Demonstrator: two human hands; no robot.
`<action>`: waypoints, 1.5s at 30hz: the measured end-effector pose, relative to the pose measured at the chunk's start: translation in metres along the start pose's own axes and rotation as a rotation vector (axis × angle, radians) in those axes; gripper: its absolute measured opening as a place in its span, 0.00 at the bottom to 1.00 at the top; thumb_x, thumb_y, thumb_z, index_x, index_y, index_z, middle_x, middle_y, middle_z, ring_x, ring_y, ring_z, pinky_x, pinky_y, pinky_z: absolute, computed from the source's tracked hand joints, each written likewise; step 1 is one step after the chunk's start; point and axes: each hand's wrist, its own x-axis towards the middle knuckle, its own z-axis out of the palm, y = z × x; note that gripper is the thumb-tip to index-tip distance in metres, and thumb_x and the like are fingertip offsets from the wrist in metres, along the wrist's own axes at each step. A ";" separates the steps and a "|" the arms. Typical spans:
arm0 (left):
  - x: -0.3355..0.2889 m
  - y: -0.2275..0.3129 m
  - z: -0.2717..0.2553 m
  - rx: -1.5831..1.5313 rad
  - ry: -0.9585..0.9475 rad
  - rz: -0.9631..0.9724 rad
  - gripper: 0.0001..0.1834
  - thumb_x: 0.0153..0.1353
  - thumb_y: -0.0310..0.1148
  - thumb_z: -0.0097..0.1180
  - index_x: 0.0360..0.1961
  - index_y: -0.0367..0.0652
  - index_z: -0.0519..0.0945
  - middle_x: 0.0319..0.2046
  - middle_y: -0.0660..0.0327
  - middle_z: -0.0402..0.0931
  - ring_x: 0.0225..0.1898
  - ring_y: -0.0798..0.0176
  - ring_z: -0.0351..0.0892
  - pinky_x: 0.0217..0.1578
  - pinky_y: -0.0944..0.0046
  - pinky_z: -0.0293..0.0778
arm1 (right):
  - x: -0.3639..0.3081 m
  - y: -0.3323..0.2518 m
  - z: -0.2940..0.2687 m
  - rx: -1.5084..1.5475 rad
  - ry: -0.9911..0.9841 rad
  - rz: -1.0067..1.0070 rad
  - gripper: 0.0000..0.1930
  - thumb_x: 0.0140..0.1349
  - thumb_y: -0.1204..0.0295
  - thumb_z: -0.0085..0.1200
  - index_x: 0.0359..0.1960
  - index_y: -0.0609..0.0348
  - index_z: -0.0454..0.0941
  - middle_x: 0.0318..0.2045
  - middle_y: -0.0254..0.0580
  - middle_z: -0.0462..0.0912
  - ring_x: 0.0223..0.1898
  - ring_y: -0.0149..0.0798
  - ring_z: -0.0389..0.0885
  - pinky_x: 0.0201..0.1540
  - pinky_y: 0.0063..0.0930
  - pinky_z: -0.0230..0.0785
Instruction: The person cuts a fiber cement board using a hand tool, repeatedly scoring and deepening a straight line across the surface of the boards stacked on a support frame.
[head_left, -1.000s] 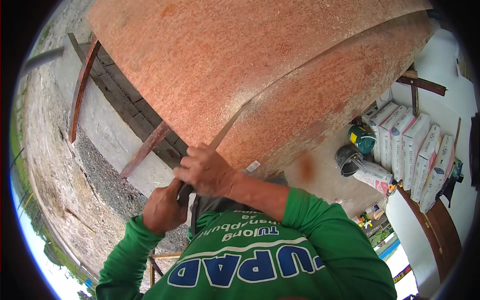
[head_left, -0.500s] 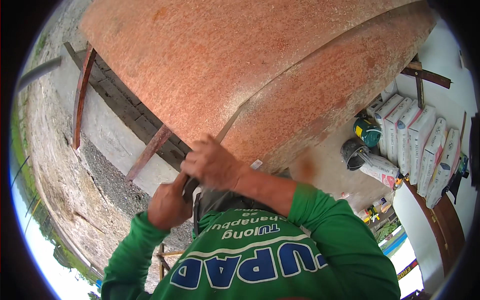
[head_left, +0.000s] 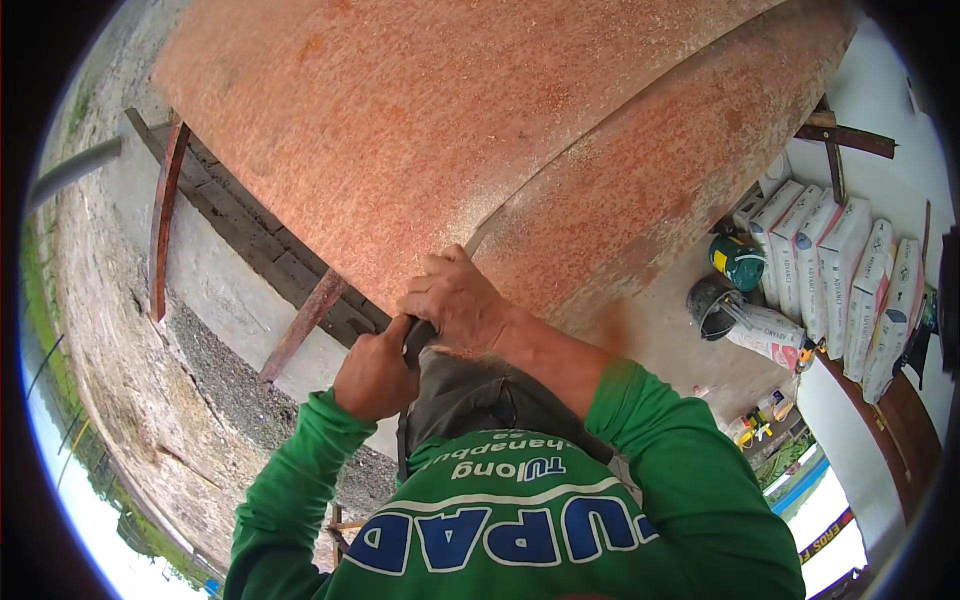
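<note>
A large reddish board point(head_left: 400, 140) spreads out in front of me, with a long, slightly curved cut running away toward the far right. Pale sawdust lies along this line, thickest at its near end. My left hand point(head_left: 376, 368) is closed round the dark handle of a handsaw point(head_left: 418, 342). My right hand point(head_left: 455, 303) is wrapped over the saw just beyond it, at the board's near edge. Only a short piece of blade shows past the right knuckles; the fingers hide much of the tool.
Reddish wooden bars point(head_left: 303, 325) stick out from under the board's left side, beside a concrete block ledge point(head_left: 235, 215). Gravel and rough ground lie beyond. At right are several stacked white sacks point(head_left: 840, 260), a black bucket point(head_left: 712, 310) and a green container point(head_left: 737, 262) along a white wall.
Both hands have moved forward and slightly right with the saw, so less blade shows beyond my right hand. My grip is the same.
</note>
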 end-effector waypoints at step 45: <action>0.069 -0.009 0.024 0.043 0.085 0.042 0.18 0.44 0.25 0.50 0.41 0.36 0.69 0.19 0.39 0.73 0.26 0.37 0.75 0.28 0.44 0.71 | 0.014 0.056 -0.014 -0.115 -0.068 0.005 0.14 0.32 0.58 0.63 0.20 0.45 0.73 0.21 0.26 0.74 0.31 0.35 0.72 0.37 0.34 0.60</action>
